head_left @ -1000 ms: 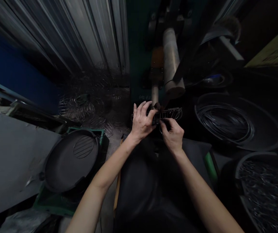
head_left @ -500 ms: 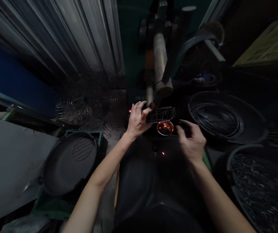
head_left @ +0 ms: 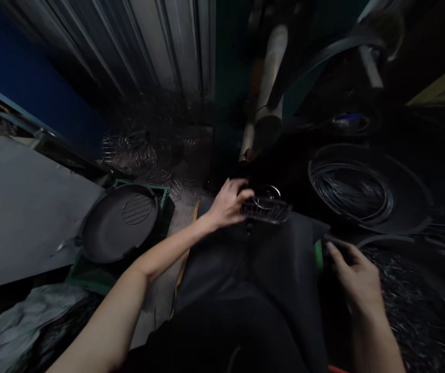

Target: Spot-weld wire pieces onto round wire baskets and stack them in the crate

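My left hand (head_left: 230, 203) has its fingers closed on the near-left end of a small wire basket (head_left: 267, 211), held above my lap. Just behind the basket is a shiny round metal cup (head_left: 271, 192), partly covered by it. Over the near edge of a tub of short metal wire pieces (head_left: 412, 305), my right hand (head_left: 360, 277) has its thumb and fingers bent; blur and shadow hide whether anything is between them. The pale rod of a machine (head_left: 247, 142) points down above the basket.
A dark round basin (head_left: 109, 233) with a round wire grid (head_left: 137, 209) rests on a green crate (head_left: 90, 274) at left. Coiled wire (head_left: 350, 191) lies in a wide tub at right. Wire grids (head_left: 129, 153) are piled near the corrugated wall (head_left: 175, 52).
My left hand has brought the basket away from the machine's rod, toward me. My right hand has moved right and nearer, to the tub of wire pieces. The orange glow in the cup is gone.
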Demonstrator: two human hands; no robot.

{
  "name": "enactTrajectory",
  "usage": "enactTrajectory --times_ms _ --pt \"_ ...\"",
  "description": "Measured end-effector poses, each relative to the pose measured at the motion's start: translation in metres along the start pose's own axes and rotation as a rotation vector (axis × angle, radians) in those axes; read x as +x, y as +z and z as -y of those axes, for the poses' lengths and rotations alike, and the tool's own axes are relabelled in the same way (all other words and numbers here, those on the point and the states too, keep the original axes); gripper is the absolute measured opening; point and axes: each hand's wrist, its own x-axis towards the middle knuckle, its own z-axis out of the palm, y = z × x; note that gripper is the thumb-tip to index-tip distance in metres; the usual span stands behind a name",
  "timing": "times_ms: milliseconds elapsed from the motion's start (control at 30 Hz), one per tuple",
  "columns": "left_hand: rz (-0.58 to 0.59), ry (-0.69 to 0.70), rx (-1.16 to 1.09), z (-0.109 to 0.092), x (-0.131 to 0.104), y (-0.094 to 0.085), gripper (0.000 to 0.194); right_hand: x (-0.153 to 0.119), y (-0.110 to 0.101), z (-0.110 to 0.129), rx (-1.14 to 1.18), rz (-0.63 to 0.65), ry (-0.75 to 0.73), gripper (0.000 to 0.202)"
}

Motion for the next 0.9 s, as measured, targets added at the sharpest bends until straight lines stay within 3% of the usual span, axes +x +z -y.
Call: enactTrajectory --times_ms 100,200,267,400,533,633,700,767,833,900 --pt "0.002 0.114 -0.007 -0.020 -0.050 -0.012 0.046 0.003 -0.007 0.012 0.026 -0.003 0.059 0.049" --pt "-0.057 0.157 -0.005 -0.027 -0.094 -0.045 0.049 0.013 -0.012 0.027 0.087 -0.036 0.020 0.046" --pt "-0.053 0.138 -0.001 -0.025 -0.117 -0.066 0.057 0.022 -0.002 0.035 0.087 0.042 -0.020 0.044" --pt "-0.046 0.244 0.142 -0.015 -0.163 -0.082 0.069 0.031 0.053 0.056 -0.102 0.394 -0.099 0.039" --pt "-0.102 0.274 0.234 -0.001 -0.209 -0.074 0.073 0.024 0.112 0.075 -0.187 0.700 -0.093 0.035" --pt "-0.096 0.225 0.161 0.008 -0.239 -0.072 0.065 0.008 0.133 0.079 -0.122 0.853 -0.042 0.028" --pt "-0.033 0.033 0.103 0.010 -0.256 -0.079 0.048 -0.005 0.134 0.083 -0.053 0.878 0.031 0.025" --pt "-0.042 -0.341 0.041 0.007 -0.268 -0.090 0.038 -0.016 0.130 0.091 -0.005 0.792 0.183 0.024" --pt "-0.160 -0.788 -0.106 0.000 -0.271 -0.098 0.047 -0.024 0.126 0.103 0.047 0.693 0.347 0.024" --pt "-0.240 -1.121 -0.393 -0.010 -0.265 -0.099 0.060 -0.028 0.122 0.113 0.107 0.660 0.431 0.023"
